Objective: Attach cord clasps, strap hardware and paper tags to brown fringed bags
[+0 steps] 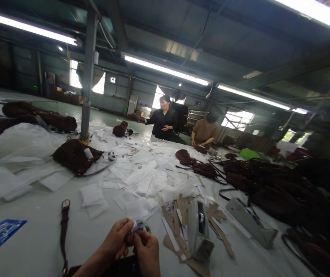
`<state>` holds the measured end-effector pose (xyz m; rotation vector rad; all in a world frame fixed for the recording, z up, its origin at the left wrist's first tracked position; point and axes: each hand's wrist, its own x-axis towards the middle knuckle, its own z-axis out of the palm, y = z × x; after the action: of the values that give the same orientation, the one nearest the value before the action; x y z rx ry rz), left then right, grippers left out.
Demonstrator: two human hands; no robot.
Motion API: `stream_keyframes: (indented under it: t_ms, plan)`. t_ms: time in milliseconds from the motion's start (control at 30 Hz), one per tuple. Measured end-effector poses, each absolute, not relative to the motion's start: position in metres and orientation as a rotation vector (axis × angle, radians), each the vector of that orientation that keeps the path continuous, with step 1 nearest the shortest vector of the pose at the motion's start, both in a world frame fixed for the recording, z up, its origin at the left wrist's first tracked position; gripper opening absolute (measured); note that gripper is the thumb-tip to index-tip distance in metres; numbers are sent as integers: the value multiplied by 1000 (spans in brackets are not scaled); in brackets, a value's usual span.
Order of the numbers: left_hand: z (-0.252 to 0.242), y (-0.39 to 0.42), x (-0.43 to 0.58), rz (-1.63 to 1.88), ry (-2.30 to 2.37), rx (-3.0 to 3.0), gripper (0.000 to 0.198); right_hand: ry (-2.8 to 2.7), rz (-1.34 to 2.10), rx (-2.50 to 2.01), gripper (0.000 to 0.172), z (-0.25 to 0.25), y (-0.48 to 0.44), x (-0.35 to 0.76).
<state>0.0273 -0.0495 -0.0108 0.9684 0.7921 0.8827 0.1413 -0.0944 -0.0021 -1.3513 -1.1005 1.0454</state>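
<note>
My left hand and my right hand meet at the bottom centre, fingers pinched together. Between them is a small, shiny grey wrapped piece, partly hidden by the fingers; its exact kind does not show. Under my wrists lies a dark brown bag, mostly cut off by the frame. From its left side a dark strap with a metal buckle stretches out across the table. To the right of my hands stands a grey tape dispenser on a heap of brown card strips.
White wrapping sheets cover the table's middle. A second dispenser and piled dark bags lie right; a brown bag and blue packet left. Two people stand across the table. A post rises at left.
</note>
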Motion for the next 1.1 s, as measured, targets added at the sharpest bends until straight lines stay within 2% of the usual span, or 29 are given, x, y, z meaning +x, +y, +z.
stream_keyframes:
  t_ms: [300,533,633,700,800,933,1100]
  plan:
    - [-3,-50,24,837,794,993,48,-1258,705,-1532,25,-15,-97,137]
    - [6,-50,25,759,797,1012,43,-1768,-130,-1765,15,-21,-86,155]
    - [9,-45,26,742,832,997,39,-1878,-462,-1647,9,-9,-74,160]
    - [11,-42,27,726,858,986,36,-1986,-577,-1499,15,0,-65,161]
    - [15,-38,26,686,890,985,33,-2231,-542,-1370,17,5,-53,161]
    - [25,-31,16,606,882,1052,30,-2366,-411,-1417,20,5,-43,158]
    - [40,-17,-8,550,845,1250,30,-2309,-201,-1611,7,23,-37,155]
